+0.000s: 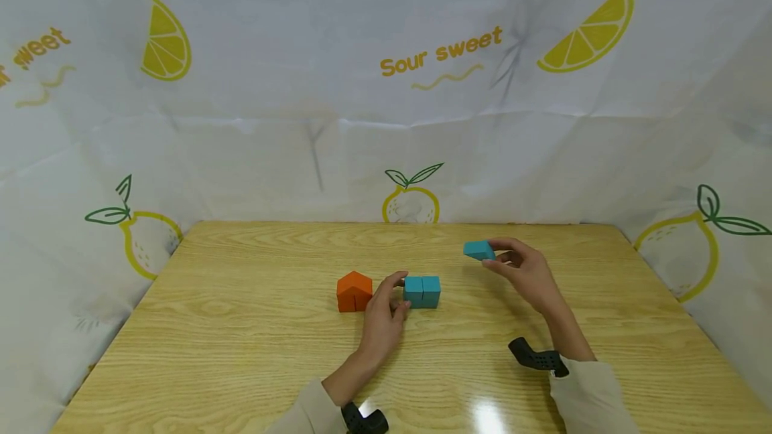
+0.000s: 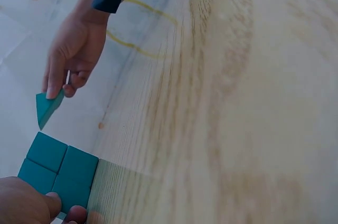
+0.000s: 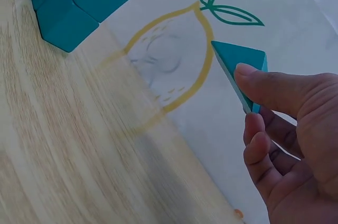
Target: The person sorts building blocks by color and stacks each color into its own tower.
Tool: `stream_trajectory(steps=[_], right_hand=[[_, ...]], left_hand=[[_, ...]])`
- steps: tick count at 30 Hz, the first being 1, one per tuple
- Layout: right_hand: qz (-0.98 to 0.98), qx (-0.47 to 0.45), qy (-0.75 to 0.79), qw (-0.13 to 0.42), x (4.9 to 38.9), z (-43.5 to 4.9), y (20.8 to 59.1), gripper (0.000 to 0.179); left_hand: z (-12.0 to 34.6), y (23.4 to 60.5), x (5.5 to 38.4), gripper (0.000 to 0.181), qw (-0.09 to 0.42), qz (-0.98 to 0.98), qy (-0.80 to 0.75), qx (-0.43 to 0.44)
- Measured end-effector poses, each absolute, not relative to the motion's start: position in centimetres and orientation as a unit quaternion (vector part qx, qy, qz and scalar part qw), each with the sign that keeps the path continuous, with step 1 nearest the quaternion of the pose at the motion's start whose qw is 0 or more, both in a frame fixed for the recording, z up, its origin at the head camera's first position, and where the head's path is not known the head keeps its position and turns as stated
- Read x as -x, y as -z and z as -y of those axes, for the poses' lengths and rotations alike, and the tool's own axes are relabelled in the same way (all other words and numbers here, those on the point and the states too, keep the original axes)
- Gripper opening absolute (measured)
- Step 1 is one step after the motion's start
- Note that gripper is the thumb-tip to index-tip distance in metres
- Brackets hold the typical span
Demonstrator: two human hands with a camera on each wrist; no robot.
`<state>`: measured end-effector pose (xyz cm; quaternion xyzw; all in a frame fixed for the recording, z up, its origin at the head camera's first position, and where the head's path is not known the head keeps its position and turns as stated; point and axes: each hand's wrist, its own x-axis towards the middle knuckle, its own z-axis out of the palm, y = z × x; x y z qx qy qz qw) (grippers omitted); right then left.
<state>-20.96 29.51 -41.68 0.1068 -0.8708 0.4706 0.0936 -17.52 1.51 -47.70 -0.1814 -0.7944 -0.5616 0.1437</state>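
Note:
Two blue cube-like blocks stand side by side on the table, their faces touching. My left hand holds them from their left side, with the index finger at the back and the thumb at the front. In the left wrist view the thumb lies against the blue blocks. My right hand pinches a blue triangular block above the table, to the right of and behind the pair. The right wrist view shows the thumb on the wedge's face, the fingers behind it.
Orange blocks grouped in a house-like shape stand just left of my left hand. The wooden table ends at the back against a white cloth printed with lemons. Black bands sit on both wrists.

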Motion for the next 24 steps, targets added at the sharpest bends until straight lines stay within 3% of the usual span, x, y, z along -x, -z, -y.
stream_trajectory(steps=[8,24], right_hand=[[0.869,-0.133,-0.471,0.08,19.3,-27.0,38.8,0.04],[0.852,-0.169,-0.492,0.057,20.6,-26.1,40.8,0.038]], left_hand=[[-1.5,47.7,17.5,0.052,0.148,0.793,0.559,0.189],[-1.5,47.5,17.6,0.052,0.143,0.795,0.56,0.184]])
